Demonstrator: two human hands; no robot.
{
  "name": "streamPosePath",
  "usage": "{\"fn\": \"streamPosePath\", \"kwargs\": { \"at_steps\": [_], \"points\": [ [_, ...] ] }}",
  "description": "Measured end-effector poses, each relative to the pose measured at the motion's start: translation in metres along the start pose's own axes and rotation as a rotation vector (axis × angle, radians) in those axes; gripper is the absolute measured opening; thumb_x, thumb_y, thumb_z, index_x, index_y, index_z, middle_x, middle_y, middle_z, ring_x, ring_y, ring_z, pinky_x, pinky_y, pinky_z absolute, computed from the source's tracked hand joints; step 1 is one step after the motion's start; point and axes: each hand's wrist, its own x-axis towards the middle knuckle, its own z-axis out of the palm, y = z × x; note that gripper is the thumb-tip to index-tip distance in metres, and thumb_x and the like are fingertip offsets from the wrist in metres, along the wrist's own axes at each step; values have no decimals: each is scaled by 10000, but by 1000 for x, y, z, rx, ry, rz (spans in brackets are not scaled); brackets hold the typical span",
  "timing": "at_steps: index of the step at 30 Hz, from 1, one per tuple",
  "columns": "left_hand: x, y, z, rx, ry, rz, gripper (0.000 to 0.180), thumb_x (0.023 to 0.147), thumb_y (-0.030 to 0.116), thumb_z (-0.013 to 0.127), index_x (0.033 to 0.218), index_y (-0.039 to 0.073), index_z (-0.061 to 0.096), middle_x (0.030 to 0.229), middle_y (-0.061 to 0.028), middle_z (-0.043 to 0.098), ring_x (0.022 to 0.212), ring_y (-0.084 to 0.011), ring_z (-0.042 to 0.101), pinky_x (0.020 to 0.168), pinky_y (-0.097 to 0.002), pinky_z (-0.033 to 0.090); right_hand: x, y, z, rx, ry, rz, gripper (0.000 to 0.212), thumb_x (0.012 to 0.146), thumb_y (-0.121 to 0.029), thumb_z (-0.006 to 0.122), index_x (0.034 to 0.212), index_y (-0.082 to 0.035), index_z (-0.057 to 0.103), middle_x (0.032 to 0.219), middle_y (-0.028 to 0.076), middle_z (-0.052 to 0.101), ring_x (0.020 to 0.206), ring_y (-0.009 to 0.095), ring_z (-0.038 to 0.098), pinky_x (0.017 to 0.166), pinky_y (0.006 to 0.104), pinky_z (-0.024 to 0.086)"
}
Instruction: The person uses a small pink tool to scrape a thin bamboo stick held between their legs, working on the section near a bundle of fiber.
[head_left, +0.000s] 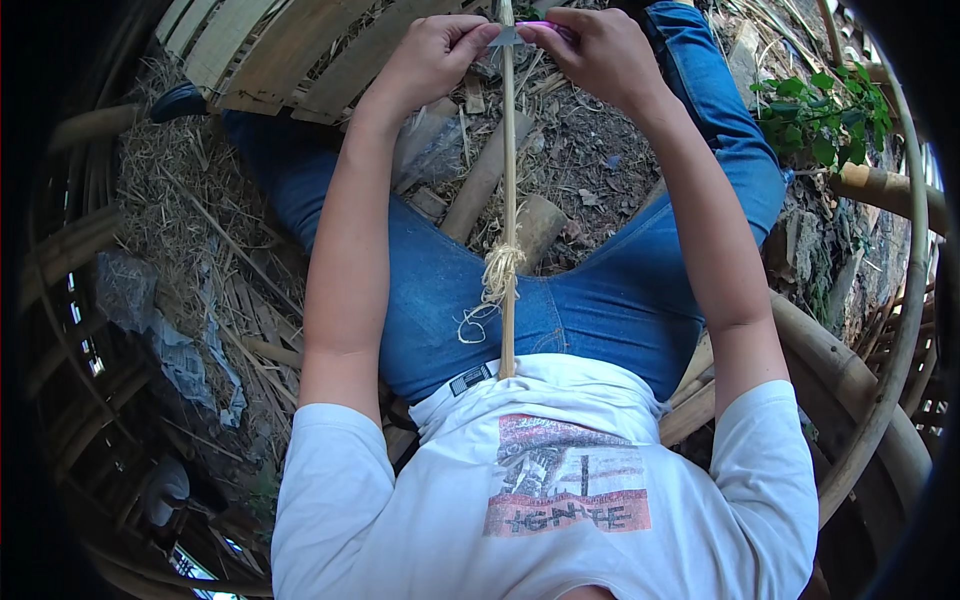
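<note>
A long, thin bamboo stick [508, 170] runs from my waist straight away from me to the top of the view. Across its far end lies the blade of a small knife [508, 36] with a pink handle. My right hand [605, 50] is closed round that handle. At the blade's other end, my left hand [432, 50] is closed, thumb and fingers pinching the tip. Curled pale shavings [502, 270] cling in a clump to the stick above my lap, one loose curl hanging to the left. The stick's near end rests against my white shirt.
Slatted wooden boards [290, 50] stand at the far left. Short bamboo pieces [487, 180] and chips litter the ground between my legs. Dry straw and crumpled plastic [180, 360] lie to the left. A leafy plant [825, 115] and bamboo poles [850, 375] are on the right.
</note>
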Motion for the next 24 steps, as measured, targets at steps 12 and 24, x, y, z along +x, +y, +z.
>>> {"fn": "streamPosePath", "kwargs": {
  "at_steps": [12, 24],
  "points": [
    [-20, 4, 8, -94, -154, -38, 320, 1013, 283, 577, 981, -22, 668, 659, 43, 457, 630, -59, 393, 564, -269, 357, -25, 13, 19, -83, -28, -30, 328, 936, -423, 628, 991, -129, 762, 612, 123, 620, 552, 278, 614, 548, 391, 481],
    [-30, 11, 7, -138, -271, -76, 313, 1023, 276, 557, 981, -8, 682, 669, 54, 447, 634, -55, 382, 568, -254, 340, -37, 2, 16, -9, -123, 52, 326, 940, -428, 611, 958, -140, 764, 591, 112, 617, 569, 305, 634, 599, 417, 516]
  ]
}}
